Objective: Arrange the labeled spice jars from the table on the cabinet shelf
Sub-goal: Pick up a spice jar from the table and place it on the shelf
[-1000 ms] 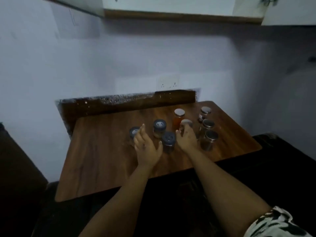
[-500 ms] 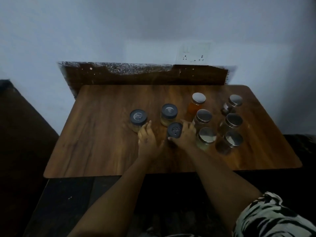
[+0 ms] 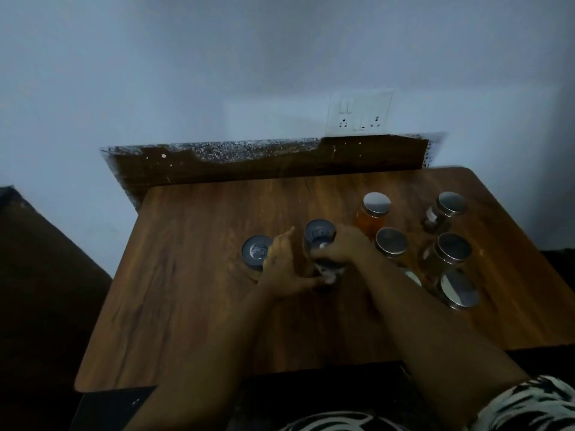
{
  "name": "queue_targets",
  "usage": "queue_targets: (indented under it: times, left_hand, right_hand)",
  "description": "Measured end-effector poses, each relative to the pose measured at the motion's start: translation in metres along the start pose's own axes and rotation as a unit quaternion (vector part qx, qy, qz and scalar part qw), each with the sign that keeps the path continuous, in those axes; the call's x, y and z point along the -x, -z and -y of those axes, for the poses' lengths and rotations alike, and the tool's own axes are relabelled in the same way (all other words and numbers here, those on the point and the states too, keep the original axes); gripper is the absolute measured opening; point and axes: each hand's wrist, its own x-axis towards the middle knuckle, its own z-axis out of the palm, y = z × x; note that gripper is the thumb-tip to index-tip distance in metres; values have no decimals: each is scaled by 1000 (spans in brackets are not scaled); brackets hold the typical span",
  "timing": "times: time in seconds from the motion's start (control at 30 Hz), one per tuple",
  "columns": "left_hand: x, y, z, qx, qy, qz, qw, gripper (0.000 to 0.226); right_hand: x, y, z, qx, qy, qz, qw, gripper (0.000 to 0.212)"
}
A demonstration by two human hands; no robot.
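Both hands are converging on one dark-lidded jar [image 3: 325, 269] at the tabletop [image 3: 193, 293] centre, just left of the orange jar [image 3: 371, 217]. Right hand [image 3: 345, 247] is gripping it from above, fingers closed over the lid, probably for a lift toward the shelf. Left hand [image 3: 281, 270] is cupping its side, fingers half-curled; firm grip cannot be confirmed. Jar's long axis appears roughly vertical, lid up; blur is preventing certainty.

Both bare forearms are extended forward and brought together at centre. The left hand [image 3: 281, 269] is held palm inward, its index finger raised. The right hand [image 3: 342, 248] is curled downward, fingers bent, with a patterned sleeve [image 3: 529, 405] seen at the upper arm.
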Motion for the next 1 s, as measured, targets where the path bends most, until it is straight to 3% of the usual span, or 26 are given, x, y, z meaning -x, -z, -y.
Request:
queue_targets:
  times: [0.07, 0.13, 0.23, 0.3, 0.37, 0.43, 0.47, 0.53, 0.6, 0.63, 0.7, 0.77, 0.8, 0.9, 1.0]
  left_hand:
    - [-11, 9, -12, 16, -39, 3, 999, 125]
    - [-24, 18, -22, 43, -65, -71, 994, 108]
    - [-46, 45, -33, 83, -92, -180, 976, 75]
    - [-56, 70, -41, 139, -80, -168, 973, 67]
    - [-66, 88, -44, 258, -54, -87, 961, 63]
    - [-73, 97, -47, 298, -41, -52, 952, 70]
    - [-74, 97, -53, 260, -51, -57, 963, 78]
    - [-77, 91, -62, 88, -98, -106, 986, 100]
    - [-81, 86, -64, -5, -119, -166, 979, 102]
    - [-83, 87, -64, 14, -107, -174, 979, 96]
    - [-88, 97, -61, 148, -54, -116, 981, 86]
    - [-94, 109, -60, 315, -9, -23, 949, 81]
    - [-95, 112, -63, 348, -10, -2, 937, 87]
    - [-98, 108, -73, 317, -65, -23, 946, 116]
    - [-96, 106, -77, 377, -102, -51, 919, 110]
  right_hand:
    - [-2, 33, 22, -25, -6, -32, 999, 81]
    - [-2, 62, 37, -84, -14, -68, 994, 79]
    - [0, 94, 54, -177, 17, -26, 984, 79]
    - [3, 109, 61, -246, 67, 15, 967, 68]
    - [2, 121, 65, -358, 110, 59, 925, 56]
    - [-2, 128, 70, -427, 140, 78, 890, 40]
    - [-5, 128, 74, -428, 143, 60, 890, 35]
    - [-16, 126, 84, -404, 122, 8, 907, 44]
    - [-22, 125, 93, -381, 104, -12, 919, 54]
    - [-24, 126, 97, -368, 109, -4, 923, 55]
    - [-24, 132, 99, -353, 128, 21, 926, 57]
    - [-25, 139, 97, -388, 155, 15, 908, 50]
    - [-27, 142, 96, -418, 163, 10, 893, 44]
    - [-28, 147, 96, -488, 173, 9, 855, 36]
    - [-28, 154, 96, -522, 192, 49, 829, 46]
